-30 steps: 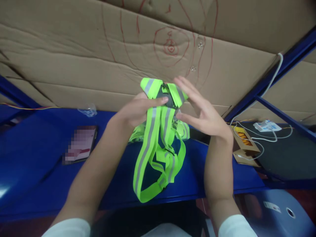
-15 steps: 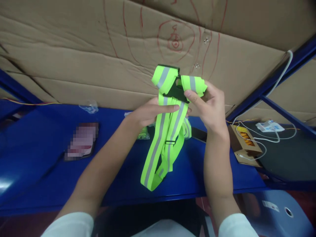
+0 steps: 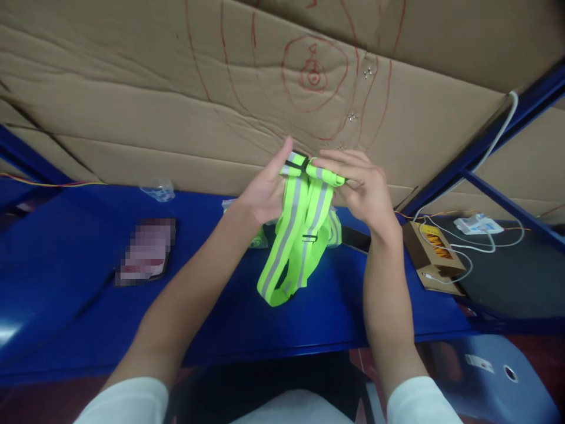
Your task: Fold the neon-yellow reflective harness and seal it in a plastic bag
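From my end I have a neon-green reflective strap harness point(image 3: 292, 215) held up above the blue table point(image 3: 212, 338), between the two hands, its long loops hanging down towards the table's front edge. The left hand point(image 3: 268, 191) is partly closed at the upper left of the bundle, thumb pointing up beside a black buckle point(image 3: 297, 159); its fingers go behind the straps, so I can't tell how hard they press. The right hand point(image 3: 369, 185) is half curled, fingers bent over the folded webbing at the upper right, and its thumb is largely hidden from me.

I judge the webbing light, soft and floppy, with nothing fragile in it; only the black plastic parts should feel stiff. It looks more likely to fan out or tangle than to break. I'd take hold at the gathered top, pinching all the layers flat together, since a grip on one loop would let the rest swing. The small black slider point(image 3: 309, 238) lower down could snag a neighbouring strap.

Behind the harness, on the table, I make out bagged green straps point(image 3: 335, 228) and a dark flat object point(image 3: 356, 239), both partly covered.
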`<state>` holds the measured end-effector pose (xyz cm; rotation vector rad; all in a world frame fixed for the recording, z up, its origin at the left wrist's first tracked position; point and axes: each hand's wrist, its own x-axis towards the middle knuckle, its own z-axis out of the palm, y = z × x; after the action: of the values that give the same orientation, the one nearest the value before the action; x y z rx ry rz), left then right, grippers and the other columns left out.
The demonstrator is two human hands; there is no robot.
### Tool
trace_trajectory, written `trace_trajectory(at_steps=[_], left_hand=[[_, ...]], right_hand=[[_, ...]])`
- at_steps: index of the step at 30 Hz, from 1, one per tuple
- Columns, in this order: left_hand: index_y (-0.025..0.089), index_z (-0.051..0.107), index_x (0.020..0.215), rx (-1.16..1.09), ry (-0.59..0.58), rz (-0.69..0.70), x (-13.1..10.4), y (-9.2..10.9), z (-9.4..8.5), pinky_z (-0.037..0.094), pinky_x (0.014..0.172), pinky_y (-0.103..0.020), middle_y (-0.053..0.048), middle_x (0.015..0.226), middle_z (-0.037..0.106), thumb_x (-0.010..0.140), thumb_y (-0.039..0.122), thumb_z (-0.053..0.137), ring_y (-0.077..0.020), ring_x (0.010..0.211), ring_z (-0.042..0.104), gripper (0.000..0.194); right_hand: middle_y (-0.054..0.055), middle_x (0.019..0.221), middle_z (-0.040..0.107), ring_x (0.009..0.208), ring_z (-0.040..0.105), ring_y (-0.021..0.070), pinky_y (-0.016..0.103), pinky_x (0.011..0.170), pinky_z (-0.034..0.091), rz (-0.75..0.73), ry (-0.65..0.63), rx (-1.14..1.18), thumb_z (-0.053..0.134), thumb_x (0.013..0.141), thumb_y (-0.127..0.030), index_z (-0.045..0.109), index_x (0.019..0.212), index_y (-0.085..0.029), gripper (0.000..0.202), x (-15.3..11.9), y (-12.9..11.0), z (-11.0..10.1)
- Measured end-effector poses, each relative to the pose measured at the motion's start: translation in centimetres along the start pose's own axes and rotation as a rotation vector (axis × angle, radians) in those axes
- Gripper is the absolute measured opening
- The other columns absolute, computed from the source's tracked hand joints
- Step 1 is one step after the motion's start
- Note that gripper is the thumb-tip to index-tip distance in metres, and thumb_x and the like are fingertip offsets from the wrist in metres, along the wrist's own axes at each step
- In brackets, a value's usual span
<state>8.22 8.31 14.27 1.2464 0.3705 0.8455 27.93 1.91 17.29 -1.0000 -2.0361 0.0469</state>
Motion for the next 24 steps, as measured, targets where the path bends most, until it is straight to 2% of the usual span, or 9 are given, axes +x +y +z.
trace_trajectory(at_steps=[3, 5, 7, 9, 12, 14, 16, 20, 24], left_hand=[[0.021, 0.075, 0.101, -0.116, -0.018, -0.065, 0.0, 0.2, -0.3, 0.054, 0.102, -0.043, -0.003, 0.102, 0.079, 0.088, 0.051, 0.068, -0.0325, 0.121, 0.067, 0.033], [0.020, 0.076, 0.101, -0.151, -0.035, -0.070, -0.1, 0.2, -0.3, 0.055, 0.102, -0.043, -0.002, 0.099, 0.079, 0.084, 0.040, 0.071, -0.0319, 0.117, 0.069, 0.026], [0.019, 0.076, 0.101, -0.161, -0.060, -0.037, -0.1, 0.2, 0.2, 0.057, 0.100, -0.044, -0.003, 0.096, 0.079, 0.082, 0.036, 0.072, -0.0318, 0.113, 0.071, 0.025], [0.019, 0.075, 0.099, -0.161, -0.073, -0.008, -0.3, 0.3, 0.9, 0.058, 0.098, -0.043, -0.003, 0.094, 0.078, 0.080, 0.028, 0.074, -0.0302, 0.108, 0.073, 0.022], [0.017, 0.074, 0.095, -0.171, -0.023, -0.013, -0.6, 0.3, 1.8, 0.059, 0.095, -0.039, -0.002, 0.091, 0.078, 0.077, 0.018, 0.074, -0.0266, 0.100, 0.075, 0.018], [0.015, 0.074, 0.095, -0.185, -0.002, -0.048, -0.5, 0.2, 2.0, 0.060, 0.092, -0.040, -0.005, 0.090, 0.078, 0.078, 0.022, 0.073, -0.0278, 0.097, 0.075, 0.018], [0.014, 0.074, 0.099, -0.197, -0.021, -0.071, -0.3, -0.1, 1.8, 0.060, 0.091, -0.042, -0.008, 0.091, 0.078, 0.082, 0.031, 0.073, -0.0311, 0.099, 0.075, 0.024], [0.017, 0.073, 0.113, -0.220, -0.086, -0.063, 0.3, -1.2, 1.2, 0.057, 0.098, -0.046, -0.008, 0.101, 0.079, 0.088, 0.049, 0.071, -0.0345, 0.111, 0.072, 0.040], [0.019, 0.071, 0.119, -0.211, -0.145, -0.072, 0.2, -2.7, 1.8, 0.058, 0.098, -0.046, -0.010, 0.113, 0.077, 0.080, 0.061, 0.077, -0.0362, 0.115, 0.070, 0.057]], right_hand=[[-0.004, 0.153, 0.055, 0.146, 0.048, 0.0306, 0.057, 0.125, 0.033, -0.001, -0.170, 0.064, 0.070, 0.091, -0.038, 0.069, 0.132, -0.038, 0.041, -0.2, -0.4, -0.9], [-0.001, 0.158, 0.050, 0.150, 0.042, 0.0315, 0.054, 0.124, 0.034, 0.029, -0.229, 0.150, 0.077, 0.085, -0.049, 0.066, 0.136, -0.037, 0.054, -0.4, -0.6, -1.3], [0.001, 0.158, 0.050, 0.149, 0.042, 0.0307, 0.050, 0.121, 0.039, 0.093, -0.133, 0.220, 0.077, 0.083, -0.059, 0.063, 0.139, -0.036, 0.063, -0.4, -0.5, -1.3], [0.003, 0.150, 0.057, 0.142, 0.051, 0.0284, 0.046, 0.115, 0.047, 0.164, -0.003, 0.261, 0.072, 0.085, -0.064, 0.063, 0.138, -0.034, 0.061, -0.4, 0.0, -0.8], [0.005, 0.120, 0.072, 0.112, 0.067, 0.0249, 0.042, 0.099, 0.056, 0.253, -0.007, 0.294, 0.073, 0.085, -0.063, 0.070, 0.122, -0.025, 0.054, -0.3, 0.9, 0.3], [0.004, 0.102, 0.074, 0.094, 0.068, 0.0218, 0.039, 0.088, 0.058, 0.282, -0.017, 0.304, 0.079, 0.080, -0.060, 0.071, 0.111, -0.022, 0.050, -0.3, 1.4, 0.9], [0.002, 0.095, 0.071, 0.088, 0.066, 0.0199, 0.037, 0.084, 0.057, 0.272, 0.047, 0.301, 0.083, 0.077, -0.055, 0.069, 0.107, -0.021, 0.047, -0.1, 1.6, 1.3], [0.001, 0.098, 0.069, 0.090, 0.065, 0.0197, 0.037, 0.086, 0.056, 0.209, 0.207, 0.279, 0.086, 0.075, -0.048, 0.067, 0.105, -0.024, 0.043, 0.2, 1.7, 1.4], [0.001, 0.100, 0.070, 0.092, 0.067, 0.0206, 0.038, 0.083, 0.059, 0.226, 0.263, 0.334, 0.082, 0.080, -0.050, 0.066, 0.112, -0.027, 0.042, 0.1, 2.0, 1.1]])
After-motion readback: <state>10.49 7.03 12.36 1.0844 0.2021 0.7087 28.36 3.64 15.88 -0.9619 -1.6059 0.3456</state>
